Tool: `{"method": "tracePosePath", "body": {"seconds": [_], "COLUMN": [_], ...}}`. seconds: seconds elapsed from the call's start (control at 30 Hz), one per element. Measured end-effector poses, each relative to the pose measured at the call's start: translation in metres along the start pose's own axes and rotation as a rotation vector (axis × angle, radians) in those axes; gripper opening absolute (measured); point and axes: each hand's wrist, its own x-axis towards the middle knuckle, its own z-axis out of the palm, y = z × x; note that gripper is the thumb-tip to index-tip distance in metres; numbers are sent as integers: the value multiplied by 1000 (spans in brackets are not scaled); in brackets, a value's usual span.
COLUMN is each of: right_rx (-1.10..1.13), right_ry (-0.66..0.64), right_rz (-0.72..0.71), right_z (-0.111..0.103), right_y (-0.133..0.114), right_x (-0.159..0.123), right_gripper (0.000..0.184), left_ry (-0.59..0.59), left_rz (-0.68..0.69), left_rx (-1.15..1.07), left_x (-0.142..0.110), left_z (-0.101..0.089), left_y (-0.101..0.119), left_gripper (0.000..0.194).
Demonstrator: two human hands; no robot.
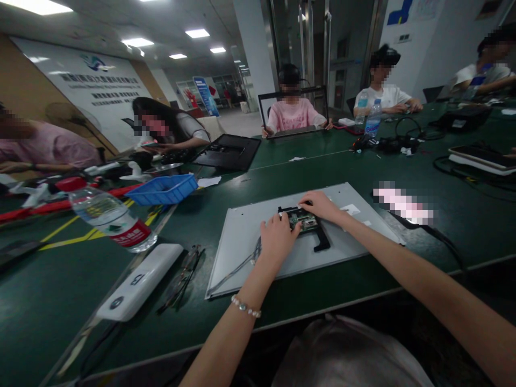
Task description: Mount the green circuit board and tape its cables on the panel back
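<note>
1. A green circuit board [304, 221] sits with a black bracket [323, 239] on the back of a grey flat panel [242, 231], which lies on the green table [250, 180] in front of the person.
2. The board lies between the two hands: just right of the left fingertips, and on the near side of the right fingertips. Its longer side appears to run roughly left to right, as the panel's does.
3. The left hand [278, 236] covers the board's left end, fingers curved and thumb set apart from them. The right hand [321, 207] reaches the bracket's far edge, fingertips bunched narrowly.
4. Both hands are about equally near; the fingers hide the contact, so I cannot tell whether either grips or merely rests.
5. The bracket's bare leg points toward the person, below the right wrist. Thin cables [237, 269] trail from beside the left hand to the panel's near-left corner.
</note>
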Motion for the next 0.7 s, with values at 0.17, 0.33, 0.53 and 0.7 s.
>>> {"method": "tracePosePath", "body": {"seconds": [0.17,0.33,0.53,0.7], "right_rx": [20,31,-8,-51], "right_ry": [84,160,10,-182], "right_rz": [53,153,305,381], "right_z": [-16,-57,-88,-84], "right_y": [-5,-1,25,29], "right_x": [-3,-15,-35,-37], "right_gripper": [20,25,30,45], "left_ry": [11,37,76,108], "left_rz": [-12,-7,11,54], "left_rx": [5,5,1,-14], "left_x": [-1,-2,-4,-5], "left_z": [-3,-3,-4,-6], "left_y": [0,0,-1,1], "left_gripper": [50,48,44,34]}}
